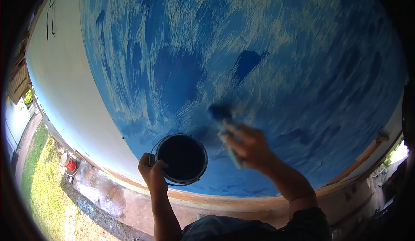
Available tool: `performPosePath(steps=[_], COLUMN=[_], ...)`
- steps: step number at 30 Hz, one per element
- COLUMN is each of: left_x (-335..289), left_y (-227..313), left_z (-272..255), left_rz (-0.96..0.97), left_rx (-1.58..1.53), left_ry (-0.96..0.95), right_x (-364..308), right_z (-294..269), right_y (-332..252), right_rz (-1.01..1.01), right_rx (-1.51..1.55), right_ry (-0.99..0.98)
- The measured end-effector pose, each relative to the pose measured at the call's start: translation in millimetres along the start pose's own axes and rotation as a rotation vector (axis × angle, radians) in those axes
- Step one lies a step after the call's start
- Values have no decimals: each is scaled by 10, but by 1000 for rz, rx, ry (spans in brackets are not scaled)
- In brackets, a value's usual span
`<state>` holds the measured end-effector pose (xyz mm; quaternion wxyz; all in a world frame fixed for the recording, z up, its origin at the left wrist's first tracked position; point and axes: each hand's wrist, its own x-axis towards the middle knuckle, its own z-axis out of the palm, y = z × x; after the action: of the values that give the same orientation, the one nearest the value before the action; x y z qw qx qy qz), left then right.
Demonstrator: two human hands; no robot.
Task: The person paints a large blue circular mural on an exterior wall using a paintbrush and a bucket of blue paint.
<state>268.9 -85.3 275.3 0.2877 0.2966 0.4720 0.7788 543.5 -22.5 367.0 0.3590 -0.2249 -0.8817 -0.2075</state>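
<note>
Against the blue-streaked wall (276, 85), a paintbrush (219, 112) is grasped in the curled fingers of the right hand (248, 146); its handle is slanted down past the palm and its bristles are pointed up and leftward, presumably so that the painted surface can be reached without the knuckles being brought against it. Owing to blur, whether the bristles touch the wall cannot be told. Below and left of the brush, a dark bucket (205, 158) is gripped at its rim by the left hand (153, 171), with the thumb hooked over the edge; it seems to be held near so that the brush can be dipped easily. At lower left, well apart from both hands, a red container (69, 163) is set beside the grass (46, 184).
</note>
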Motion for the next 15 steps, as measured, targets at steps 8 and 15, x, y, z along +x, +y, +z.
performPosePath(steps=[8, 15], left_x=[64, 170], left_y=[-130, -113], left_z=[-211, -347], left_rz=[-29, -8], left_rx=[-47, -14], left_ry=[45, 82], right_x=[-82, -500], right_z=[188, 957], right_y=[133, -356], right_rz=[153, 126], right_rx=[-247, 153], right_ry=[373, -107])
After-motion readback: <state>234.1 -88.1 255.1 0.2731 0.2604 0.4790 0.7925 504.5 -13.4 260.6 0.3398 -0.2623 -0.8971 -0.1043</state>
